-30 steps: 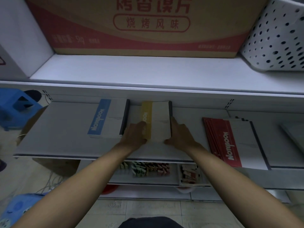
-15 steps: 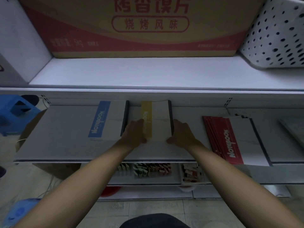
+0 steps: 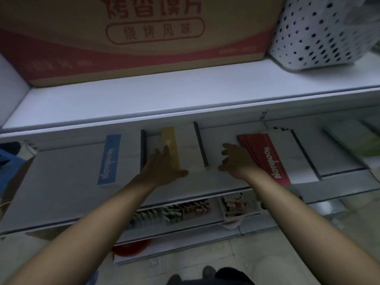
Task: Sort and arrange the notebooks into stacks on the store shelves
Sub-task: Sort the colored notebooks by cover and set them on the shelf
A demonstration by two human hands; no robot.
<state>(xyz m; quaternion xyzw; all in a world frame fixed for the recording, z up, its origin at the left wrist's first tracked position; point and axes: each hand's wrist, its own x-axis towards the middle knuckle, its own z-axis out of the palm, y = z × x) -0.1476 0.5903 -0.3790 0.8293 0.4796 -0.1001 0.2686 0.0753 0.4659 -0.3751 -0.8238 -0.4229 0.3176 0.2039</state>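
Three notebook stacks lie on the white middle shelf (image 3: 61, 182): a blue-striped stack (image 3: 121, 157) on the left, a yellow-striped stack (image 3: 185, 149) in the middle, and a fanned red-striped stack (image 3: 275, 159) on the right. My left hand (image 3: 162, 167) lies flat on the near left corner of the yellow stack, thumb along its front edge. My right hand (image 3: 234, 161) hovers over the bare shelf between the yellow and red stacks, fingers apart and loosely curled, holding nothing, close to the red stack's left edge.
A large cardboard box (image 3: 144, 38) and a white perforated basket (image 3: 320, 31) stand on the upper shelf. Greenish notebooks (image 3: 362, 138) lie at the far right. A lower shelf holds small packets (image 3: 185, 210). A blue stool (image 3: 6, 161) is at the left.
Both hands were pressing the yellow stack's sides. My right hand has come off it and moved right toward the red stack; my left hand has slid onto the stack's top. The view has tilted.
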